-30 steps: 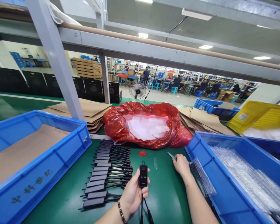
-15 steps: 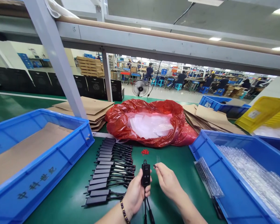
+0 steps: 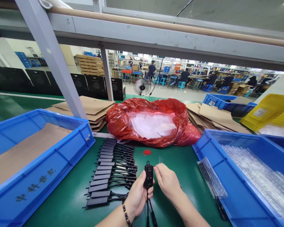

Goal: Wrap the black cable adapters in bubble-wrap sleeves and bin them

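My left hand (image 3: 138, 192), with a beaded bracelet at the wrist, is wrapped round a black device (image 3: 148, 177) whose cables hang down toward me. Just right of the device, my right hand (image 3: 167, 181) has its thumb and forefinger pinched together; what they hold is too small to make out. A small clear strip (image 3: 160, 160) shows behind those fingertips. Beyond the device lies a little pile of red pieces (image 3: 147, 152) on the green table. To the left, several similar black devices (image 3: 101, 181) with cables lie in a column.
Blue bins stand at left (image 3: 59, 157) and right (image 3: 234, 176), the right one holding bubble wrap (image 3: 257, 183). A red bag (image 3: 120, 121) of white sheets sits behind, between cardboard stacks (image 3: 97, 107). A shelf frame crosses above. People sit far off.
The view has tilted down slightly. My right hand's fingertips have come nearer the black device, and the small dark item seen at them earlier is now hidden.
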The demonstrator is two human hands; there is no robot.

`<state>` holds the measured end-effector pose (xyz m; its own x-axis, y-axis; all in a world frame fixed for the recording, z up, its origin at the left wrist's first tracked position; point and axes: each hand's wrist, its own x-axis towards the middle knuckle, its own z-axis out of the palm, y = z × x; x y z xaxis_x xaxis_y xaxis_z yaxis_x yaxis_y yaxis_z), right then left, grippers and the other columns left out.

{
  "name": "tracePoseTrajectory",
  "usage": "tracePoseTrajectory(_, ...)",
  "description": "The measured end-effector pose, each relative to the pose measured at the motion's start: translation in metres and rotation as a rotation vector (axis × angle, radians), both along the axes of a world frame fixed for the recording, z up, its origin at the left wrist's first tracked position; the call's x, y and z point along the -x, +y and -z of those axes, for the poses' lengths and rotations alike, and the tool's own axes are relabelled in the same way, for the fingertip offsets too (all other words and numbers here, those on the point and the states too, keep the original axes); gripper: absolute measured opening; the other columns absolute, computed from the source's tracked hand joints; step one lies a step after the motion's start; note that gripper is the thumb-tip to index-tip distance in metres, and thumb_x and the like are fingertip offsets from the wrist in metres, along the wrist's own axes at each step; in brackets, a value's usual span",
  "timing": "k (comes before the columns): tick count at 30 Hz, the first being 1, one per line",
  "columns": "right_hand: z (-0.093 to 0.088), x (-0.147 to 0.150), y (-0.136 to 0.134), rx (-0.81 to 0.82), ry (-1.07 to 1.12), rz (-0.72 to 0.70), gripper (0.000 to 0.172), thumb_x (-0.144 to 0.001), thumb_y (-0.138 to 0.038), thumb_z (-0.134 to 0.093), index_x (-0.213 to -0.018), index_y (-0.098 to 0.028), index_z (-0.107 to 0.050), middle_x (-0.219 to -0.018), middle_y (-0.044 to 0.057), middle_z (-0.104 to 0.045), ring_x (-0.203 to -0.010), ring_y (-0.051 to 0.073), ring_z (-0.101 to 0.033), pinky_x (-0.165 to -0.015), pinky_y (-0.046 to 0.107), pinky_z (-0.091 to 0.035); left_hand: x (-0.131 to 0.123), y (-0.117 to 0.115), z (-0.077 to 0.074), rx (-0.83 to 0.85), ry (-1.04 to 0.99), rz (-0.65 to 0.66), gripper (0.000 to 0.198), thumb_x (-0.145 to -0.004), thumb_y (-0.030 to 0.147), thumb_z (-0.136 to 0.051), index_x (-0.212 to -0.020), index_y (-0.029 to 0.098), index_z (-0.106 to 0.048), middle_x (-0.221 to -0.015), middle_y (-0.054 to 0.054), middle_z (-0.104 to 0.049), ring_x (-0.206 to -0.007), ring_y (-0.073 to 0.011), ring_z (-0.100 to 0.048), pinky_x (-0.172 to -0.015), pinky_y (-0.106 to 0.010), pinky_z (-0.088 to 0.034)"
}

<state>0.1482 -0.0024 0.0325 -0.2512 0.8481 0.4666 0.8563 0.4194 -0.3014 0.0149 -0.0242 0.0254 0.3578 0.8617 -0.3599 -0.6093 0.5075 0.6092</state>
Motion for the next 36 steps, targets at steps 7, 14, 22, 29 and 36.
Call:
tracePoseTrajectory(7, -0.003, 0.0, -0.001, 0.155, 0.133, -0.028, 0.035, -0.093, -0.032, -0.025, -0.067, -0.02, -0.045, -0.064, 0.0, -0.05, -0.055, 0.011, -0.047, -0.054, 0.021, -0.035, -0.001, 0.0, 0.002, -0.009, 0.005, -0.007, 0.042, -0.073, 0.053, -0.057, -0.086, 0.014, -0.053, -0.07, -0.001, -0.051, -0.045, -0.0059, -0.038, -0.045, -0.022, -0.024)
tracePoseTrajectory(14, -0.009, 0.001, 0.003, 0.388, 0.331, -0.071, 0.038, -0.091, -0.04, -0.026, -0.06, -0.02, -0.036, -0.057, -0.003, -0.045, -0.054, 0.011, -0.043, -0.053, 0.021, -0.034, 0.0, -0.001, 0.003, -0.01, 0.0, 0.005, 0.038, -0.077, 0.051, -0.053, -0.084, 0.014, -0.052, -0.072, -0.002, -0.053, -0.046, -0.0061, -0.039, -0.045, -0.021, -0.025)
tracePoseTrajectory(22, -0.019, -0.005, -0.001, 0.481, 0.463, -0.217, 0.044, -0.088, -0.043, -0.03, -0.053, -0.019, -0.038, -0.051, -0.004, -0.042, -0.049, 0.009, -0.04, -0.05, 0.02, -0.032, -0.001, 0.002, 0.003, 0.01, 0.001, -0.008, 0.038, -0.075, 0.051, -0.056, -0.08, 0.014, -0.05, -0.067, -0.001, -0.05, -0.043, -0.0049, -0.037, -0.042, -0.02, -0.023)
tracePoseTrajectory(29, -0.011, -0.033, 0.049, 0.494, -0.129, 0.259, 0.035, -0.088, -0.036, -0.034, -0.066, -0.018, -0.055, -0.066, 0.005, -0.061, -0.064, 0.016, -0.057, -0.059, 0.024, -0.036, 0.003, 0.003, -0.001, -0.004, 0.023, -0.051, 0.023, -0.064, 0.016, -0.06, -0.085, 0.016, -0.05, -0.077, -0.002, -0.057, -0.053, -0.0079, -0.048, -0.047, -0.02, -0.032)
tracePoseTrajectory(36, 0.002, -0.048, 0.068, 0.403, -0.199, 0.435, 0.026, -0.084, -0.037, -0.046, -0.09, -0.015, -0.059, -0.085, 0.008, -0.064, -0.076, 0.02, -0.061, -0.064, 0.026, -0.04, 0.004, 0.002, -0.001, -0.117, 0.121, -0.03, 0.026, -0.063, 0.012, -0.059, -0.088, 0.015, -0.051, -0.087, -0.007, -0.061, -0.066, -0.0123, -0.058, -0.057, -0.022, -0.044)
